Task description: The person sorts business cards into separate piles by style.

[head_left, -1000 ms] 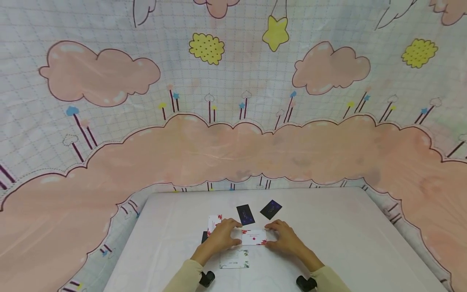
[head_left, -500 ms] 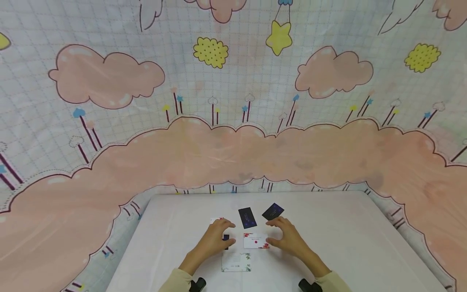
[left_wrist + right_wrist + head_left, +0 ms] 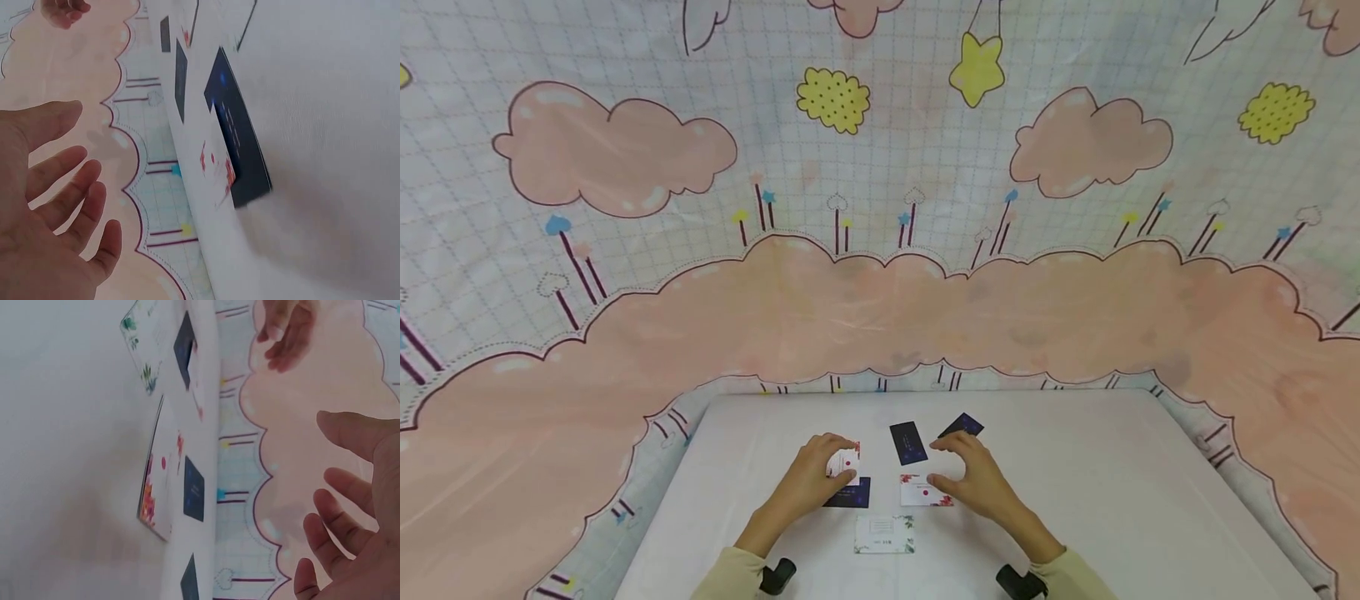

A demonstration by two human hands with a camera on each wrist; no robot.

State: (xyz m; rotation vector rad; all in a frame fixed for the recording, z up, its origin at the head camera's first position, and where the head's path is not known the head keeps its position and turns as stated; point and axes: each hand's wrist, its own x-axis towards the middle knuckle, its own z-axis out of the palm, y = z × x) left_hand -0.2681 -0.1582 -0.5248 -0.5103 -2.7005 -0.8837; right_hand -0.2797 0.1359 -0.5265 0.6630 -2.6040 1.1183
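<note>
My left hand is raised over the left pair of cards, its fingers spread and holding nothing. Under it, a white card with red flowers overlaps a dark blue card; the hand hides part of both in the head view. My right hand, also holding nothing, hovers by a second white card with red flowers, with the thumb crossing its right end in the head view. The right wrist view shows that card flat on the table and the right hand's fingers loosely bent, well apart from it.
Nearer the front lies a white card with green leaves. Farther back are a dark card and another tilted dark card, partly behind the right hand. The white-covered table ends at a cloud-patterned backdrop.
Both hands have left the ends of the middle white card. The left one moved leftward over the left pair, uncovering more of the dark card; the right rose slightly above the white card.
</note>
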